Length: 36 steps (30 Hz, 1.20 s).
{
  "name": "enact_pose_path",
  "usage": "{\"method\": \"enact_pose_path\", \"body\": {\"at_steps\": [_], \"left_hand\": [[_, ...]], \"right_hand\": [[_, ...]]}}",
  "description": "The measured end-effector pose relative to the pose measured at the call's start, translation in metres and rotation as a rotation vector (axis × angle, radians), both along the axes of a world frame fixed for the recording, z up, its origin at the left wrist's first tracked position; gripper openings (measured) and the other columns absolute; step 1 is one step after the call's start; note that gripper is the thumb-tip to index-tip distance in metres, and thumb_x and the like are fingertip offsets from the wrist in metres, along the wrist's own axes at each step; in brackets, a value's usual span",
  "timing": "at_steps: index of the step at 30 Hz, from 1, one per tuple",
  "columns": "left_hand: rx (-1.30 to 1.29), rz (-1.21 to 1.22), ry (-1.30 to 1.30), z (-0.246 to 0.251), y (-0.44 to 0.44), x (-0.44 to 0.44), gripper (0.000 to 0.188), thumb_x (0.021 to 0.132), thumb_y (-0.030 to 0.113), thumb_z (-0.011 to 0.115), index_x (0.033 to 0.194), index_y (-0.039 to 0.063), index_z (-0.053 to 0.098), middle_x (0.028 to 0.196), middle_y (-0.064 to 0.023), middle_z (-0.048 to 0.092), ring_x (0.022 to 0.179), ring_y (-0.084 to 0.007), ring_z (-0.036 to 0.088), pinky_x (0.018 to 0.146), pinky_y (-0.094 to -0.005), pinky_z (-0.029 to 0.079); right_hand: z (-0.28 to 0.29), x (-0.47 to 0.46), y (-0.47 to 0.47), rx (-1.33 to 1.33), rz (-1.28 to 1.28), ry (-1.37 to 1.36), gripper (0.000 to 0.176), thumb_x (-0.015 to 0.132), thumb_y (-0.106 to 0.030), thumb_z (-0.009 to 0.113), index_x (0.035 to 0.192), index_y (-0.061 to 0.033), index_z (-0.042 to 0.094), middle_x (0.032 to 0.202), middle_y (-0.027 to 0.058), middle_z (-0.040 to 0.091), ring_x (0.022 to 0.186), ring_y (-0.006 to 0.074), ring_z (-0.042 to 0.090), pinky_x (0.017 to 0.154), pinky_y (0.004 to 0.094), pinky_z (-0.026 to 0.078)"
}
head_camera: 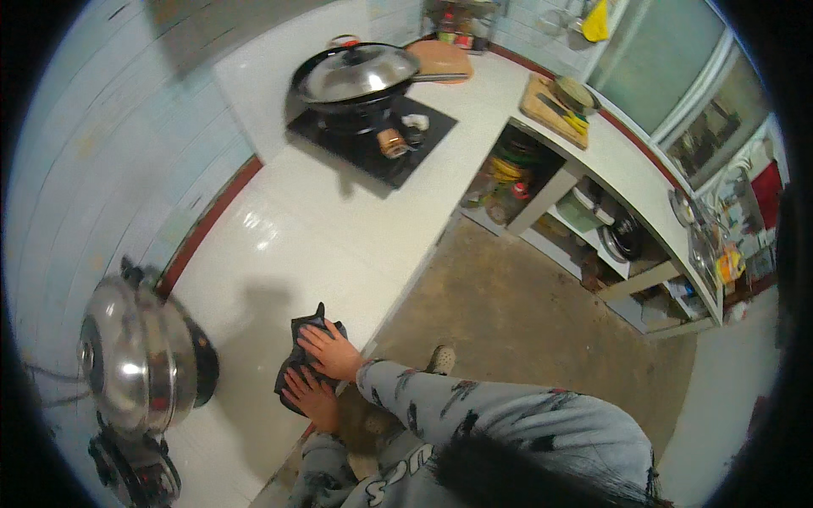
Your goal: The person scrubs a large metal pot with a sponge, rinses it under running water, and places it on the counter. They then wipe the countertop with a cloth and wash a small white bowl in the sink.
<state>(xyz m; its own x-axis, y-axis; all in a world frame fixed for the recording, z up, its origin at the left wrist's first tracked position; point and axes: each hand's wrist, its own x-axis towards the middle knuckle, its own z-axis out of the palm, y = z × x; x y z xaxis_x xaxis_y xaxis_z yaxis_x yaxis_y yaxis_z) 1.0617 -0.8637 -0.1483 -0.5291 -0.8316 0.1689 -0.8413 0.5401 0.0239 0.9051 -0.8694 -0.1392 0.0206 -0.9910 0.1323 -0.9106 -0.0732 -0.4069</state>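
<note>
A dark cloth [306, 362] lies crumpled on the white countertop [317, 241], close to its front edge. Flat on its lower part rests my left hand [311, 397], fingers spread. My right hand [333, 352] presses on the upper part, also with its fingers apart. Neither hand visibly curls around the fabric, and both palms are hidden from above. To the left of the cloth stands a lidded stainless steel pot [136, 362] on a dark base.
Farther along the counter, a black wok [305, 82] under a metal lid [362, 70] sits on a black cooktop [336, 149]. A cutting board [540, 117] holds a knife [551, 103]. Open shelves [543, 232] run below the right-hand counter, beside the brown floor [508, 305].
</note>
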Motion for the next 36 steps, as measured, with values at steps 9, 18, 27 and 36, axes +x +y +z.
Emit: {"method": "enact_pose_path", "body": {"at_steps": [9,18,27,36], "left_hand": [[0.036,-0.176,0.044,0.002,0.014,-0.189,0.058,0.086,0.027,0.05,0.136,0.003,0.035,0.146,-0.0237,0.023,0.136,-0.0396,0.021,0.108,-0.0595,0.013],[0.076,-0.243,0.024,0.009,0.012,-0.284,0.061,0.083,0.026,0.055,0.137,0.005,0.036,0.147,-0.0227,0.022,0.136,-0.0385,0.02,0.108,-0.0582,0.012],[0.158,-0.33,0.097,0.025,-0.015,-0.315,0.06,0.083,0.025,0.054,0.136,0.005,0.037,0.147,-0.0211,0.022,0.137,-0.0375,0.019,0.109,-0.0577,0.012],[0.189,-0.46,0.16,0.027,-0.069,-0.344,0.06,0.082,0.026,0.055,0.136,0.008,0.038,0.146,-0.0201,0.025,0.135,-0.0374,0.022,0.108,-0.06,0.013]], "right_hand": [[0.003,-0.189,0.041,-0.057,-0.233,0.001,0.064,0.082,-0.038,0.057,0.136,-0.0073,0.04,0.144,0.0111,0.034,0.136,0.0256,0.025,0.11,0.0518,0.015],[0.008,-0.274,0.05,-0.118,-0.403,0.008,0.061,0.08,-0.03,0.062,0.134,-0.0082,0.043,0.143,0.0109,0.035,0.133,0.0245,0.03,0.109,0.0526,0.019],[0.005,-0.306,0.028,-0.008,-0.427,0.115,0.065,0.082,-0.035,0.059,0.138,-0.0103,0.037,0.145,0.0097,0.031,0.136,0.0238,0.026,0.109,0.0535,0.016],[-0.001,-0.346,-0.012,0.188,-0.406,0.271,0.064,0.088,-0.042,0.047,0.14,-0.0077,0.032,0.148,0.0124,0.026,0.139,0.0262,0.017,0.109,0.0574,0.013]]}}
